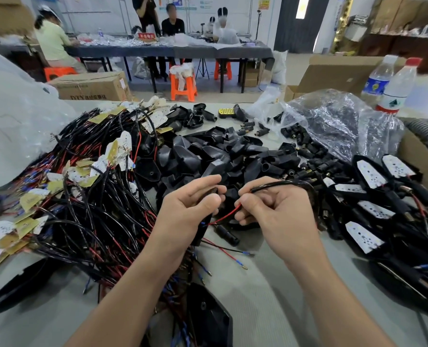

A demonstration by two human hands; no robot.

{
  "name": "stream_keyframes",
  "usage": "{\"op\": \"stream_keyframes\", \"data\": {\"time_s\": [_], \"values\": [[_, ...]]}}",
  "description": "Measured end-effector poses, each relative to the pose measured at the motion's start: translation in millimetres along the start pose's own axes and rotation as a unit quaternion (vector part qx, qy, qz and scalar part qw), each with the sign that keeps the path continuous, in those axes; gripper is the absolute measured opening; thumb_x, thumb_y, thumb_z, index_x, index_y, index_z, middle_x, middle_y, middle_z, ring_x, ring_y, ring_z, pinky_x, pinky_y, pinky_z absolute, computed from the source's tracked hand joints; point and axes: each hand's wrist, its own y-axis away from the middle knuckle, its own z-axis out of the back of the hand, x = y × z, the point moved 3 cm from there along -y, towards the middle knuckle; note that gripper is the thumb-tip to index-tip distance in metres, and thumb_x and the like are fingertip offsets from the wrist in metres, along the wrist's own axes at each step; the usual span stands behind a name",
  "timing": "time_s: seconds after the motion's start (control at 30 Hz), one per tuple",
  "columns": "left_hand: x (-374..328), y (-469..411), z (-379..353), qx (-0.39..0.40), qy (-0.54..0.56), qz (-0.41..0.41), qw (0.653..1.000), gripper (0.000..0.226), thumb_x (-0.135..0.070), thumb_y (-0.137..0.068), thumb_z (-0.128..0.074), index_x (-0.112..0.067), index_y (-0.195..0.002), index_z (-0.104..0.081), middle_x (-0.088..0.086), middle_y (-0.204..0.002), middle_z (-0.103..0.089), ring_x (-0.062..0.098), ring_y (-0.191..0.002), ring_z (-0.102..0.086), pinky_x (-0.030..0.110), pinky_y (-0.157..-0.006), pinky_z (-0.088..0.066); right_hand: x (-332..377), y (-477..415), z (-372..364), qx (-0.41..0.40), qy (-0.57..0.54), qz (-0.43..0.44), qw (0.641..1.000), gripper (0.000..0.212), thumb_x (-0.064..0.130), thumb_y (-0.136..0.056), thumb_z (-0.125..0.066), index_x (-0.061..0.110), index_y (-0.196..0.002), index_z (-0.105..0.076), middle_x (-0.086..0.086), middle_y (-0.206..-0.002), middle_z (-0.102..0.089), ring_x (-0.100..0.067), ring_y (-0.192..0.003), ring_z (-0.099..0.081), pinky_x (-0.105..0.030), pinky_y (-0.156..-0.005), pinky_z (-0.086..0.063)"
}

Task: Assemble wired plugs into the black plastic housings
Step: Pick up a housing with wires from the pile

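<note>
Most of the housing (204, 231) is hidden behind the left hand (188, 209); only its dark lower edge shows, running down and toward the viewer. The left fingers (208, 186) curl closed around it above the table (258, 296). The right hand (280, 214) pinches a red wire (226, 216) between thumb and forefinger; the wire slants down-left to the housing. A black cable (283, 184) arcs over the right fingers, its far end lost among heaped parts (220, 156).

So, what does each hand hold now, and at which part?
The left hand holds a black housing by its upper end. The right hand pinches the red wire near its black sheath.
</note>
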Motion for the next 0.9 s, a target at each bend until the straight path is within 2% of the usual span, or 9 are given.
{"op": "stream_keyframes", "data": {"time_s": [0.17, 0.23, 0.43, 0.5, 0.57, 0.67, 0.77, 0.83, 0.9], "values": [[-6, 0, 4, -0.026, 0.000, -0.043, 0.999, 0.038, -0.010, -0.072, -0.088, -0.015, -0.109, -0.080, 0.007, -0.106, -0.080, 0.016, -0.104, -0.074, 0.020, -0.088, -0.054, 1, 0, -2, 0.037, -0.017, -0.021, 0.999, 0.026, -0.004, -0.093, -0.062, 0.018, -0.082, -0.072, -0.014, -0.072, -0.073, -0.025, -0.062, -0.070, -0.032, -0.061, -0.059], [-7, 0, 4, -0.024, -0.006, -0.049, 0.999, 0.041, -0.016, -0.071, -0.086, -0.014, -0.111, -0.080, 0.007, -0.105, -0.080, 0.016, -0.103, -0.075, 0.019, -0.087, -0.055, 1, 0, -3, 0.050, -0.036, -0.035, 0.997, 0.030, -0.005, -0.095, -0.061, 0.018, -0.081, -0.073, -0.014, -0.074, -0.074, -0.024, -0.063, -0.071, -0.030, -0.062, -0.059], [-1, 3, -6, 0.020, -0.001, 0.010, 1.000, 0.028, -0.009, -0.088, -0.075, -0.018, -0.114, -0.079, 0.008, -0.105, -0.080, 0.018, -0.097, -0.076, 0.021, -0.083, -0.056, -4, 2, -6, -0.008, -0.062, -0.051, 0.997, 0.019, -0.005, -0.093, -0.065, 0.009, -0.084, -0.073, -0.014, -0.068, -0.072, -0.022, -0.059, -0.070, -0.029, -0.059, -0.058], [1, 4, -10, 0.037, 0.022, 0.043, 0.998, 0.031, -0.017, -0.089, -0.071, -0.012, -0.119, -0.076, 0.009, -0.097, -0.079, 0.019, -0.085, -0.073, 0.025, -0.078, -0.056, -3, 4, -10, 0.011, -0.067, -0.064, 0.996, 0.014, -0.004, -0.092, -0.068, 0.006, -0.085, -0.075, -0.014, -0.064, -0.071, -0.020, -0.056, -0.068, -0.027, -0.055, -0.056], [2, 5, -14, 0.057, 0.081, 0.071, 0.993, 0.033, -0.015, -0.095, -0.064, 0.001, -0.124, -0.071, 0.012, -0.083, -0.069, 0.025, -0.074, -0.064, 0.032, -0.074, -0.055, -3, 6, -15, 0.022, -0.099, -0.080, 0.992, 0.014, -0.004, -0.092, -0.068, 0.005, -0.083, -0.075, -0.015, -0.064, -0.070, -0.019, -0.053, -0.065, -0.025, -0.051, -0.054], [-1, 7, -17, 0.063, 0.124, 0.124, 0.983, 0.032, -0.014, -0.105, -0.051, 0.005, -0.123, -0.069, 0.013, -0.083, -0.068, 0.025, -0.071, -0.066, 0.031, -0.065, -0.057, -3, 6, -16, -0.013, -0.130, -0.097, 0.987, 0.023, -0.003, -0.093, -0.066, 0.010, -0.076, -0.074, -0.014, -0.066, -0.070, -0.016, -0.050, -0.063, -0.023, -0.047, -0.052], [-4, 9, -13, 0.059, 0.103, 0.154, 0.981, 0.031, -0.021, -0.106, -0.051, -0.005, -0.120, -0.073, 0.020, -0.104, -0.077, 0.030, -0.085, -0.078, 0.031, -0.062, -0.061, -6, 5, -8, -0.085, -0.054, -0.078, 0.992, 0.020, 0.006, -0.090, -0.073, 0.017, -0.073, -0.076, -0.007, -0.061, -0.067, -0.012, -0.047, -0.055, -0.022, -0.045, -0.047], [-5, 9, -13, 0.059, 0.114, 0.161, 0.979, 0.029, -0.021, -0.106, -0.051, -0.007, -0.116, -0.075, 0.024, -0.107, -0.076, 0.033, -0.091, -0.078, 0.032, -0.064, -0.061, -9, 4, -1, -0.133, 0.057, -0.049, 0.988, 0.013, 0.018, -0.085, -0.079, 0.030, -0.079, -0.076, 0.003, -0.057, -0.064, -0.009, -0.049, -0.054, -0.024, -0.050, -0.046], [-5, 9, -12, 0.052, 0.116, 0.162, 0.979, 0.029, -0.021, -0.105, -0.053, -0.011, -0.107, -0.080, 0.024, -0.108, -0.076, 0.033, -0.092, -0.078, 0.032, -0.065, -0.061, -11, 5, 3, -0.158, 0.102, -0.030, 0.982, 0.012, 0.026, -0.083, -0.080, 0.037, -0.082, -0.075, 0.005, -0.056, -0.063, -0.008, -0.052, -0.054, -0.025, -0.053, -0.047]]}}
